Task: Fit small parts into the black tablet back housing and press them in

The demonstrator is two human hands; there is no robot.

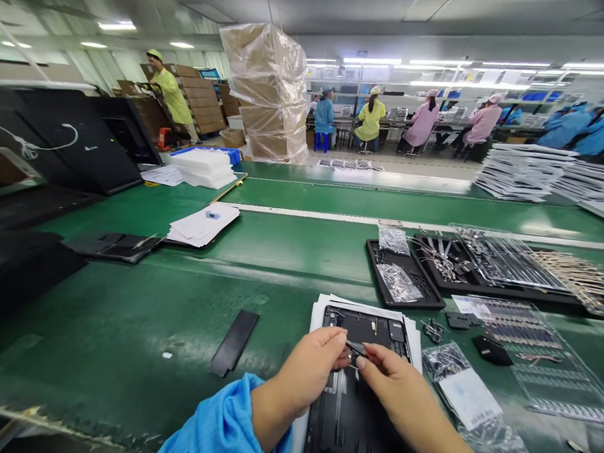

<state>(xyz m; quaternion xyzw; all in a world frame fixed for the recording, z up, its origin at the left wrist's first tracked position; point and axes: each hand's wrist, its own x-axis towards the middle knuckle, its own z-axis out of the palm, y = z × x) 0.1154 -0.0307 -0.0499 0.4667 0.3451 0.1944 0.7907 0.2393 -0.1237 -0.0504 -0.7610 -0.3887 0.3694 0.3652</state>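
My left hand (315, 363) and my right hand (396, 382) meet above an open black tablet housing (350, 418). Between their pinched fingertips is a small, thin dark part (356, 348); its exact kind is too small to make out. Both hands are closed on it, thumbs on top. The housing lies on white sheets (320, 312) and has electronic parts inside its frame. My forearms hide some of its lower half. Left of the hands, a flat black rectangular piece (235, 341) rests on the green bench.
To the right stand a black tray with bagged small parts (397, 276), a longer tray of cables and metal strips (514, 264), clear sheets of components (548, 356) and a plastic bag (469, 393). Papers (202, 224) lie further left. Several co-workers sit at far benches.
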